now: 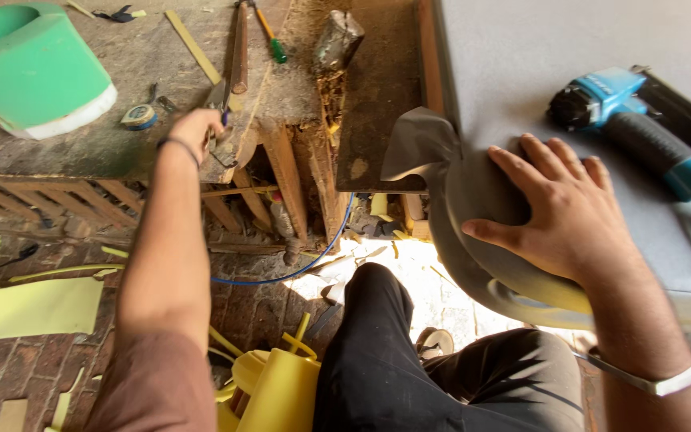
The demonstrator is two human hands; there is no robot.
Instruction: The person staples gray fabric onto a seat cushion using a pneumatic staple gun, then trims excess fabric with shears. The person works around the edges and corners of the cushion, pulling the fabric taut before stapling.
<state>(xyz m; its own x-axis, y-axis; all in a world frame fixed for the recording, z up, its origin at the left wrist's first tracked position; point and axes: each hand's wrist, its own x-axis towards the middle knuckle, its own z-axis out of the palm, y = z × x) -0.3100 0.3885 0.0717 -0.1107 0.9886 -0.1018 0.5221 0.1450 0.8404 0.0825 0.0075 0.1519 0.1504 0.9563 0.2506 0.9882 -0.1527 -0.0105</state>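
Scissors (219,100) under left fingers (201,122); right hand (561,208) pressing fabric (473,184).

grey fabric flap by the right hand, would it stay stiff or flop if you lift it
The grey fabric flap would probably flop: its loose corner already curls and folds over the edge. It looks thin and likely light. Under the right hand it bends smoothly around the rounded edge, so it seems pliable.

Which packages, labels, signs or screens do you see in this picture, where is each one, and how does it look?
No package, sign or screen shows.
Nail gun: on the grey fabric at right, beyond the right hand; blue and black, with a small pale marking on its blue body.
Tape roll: on the workbench near the left hand; round, blue with a pale face.
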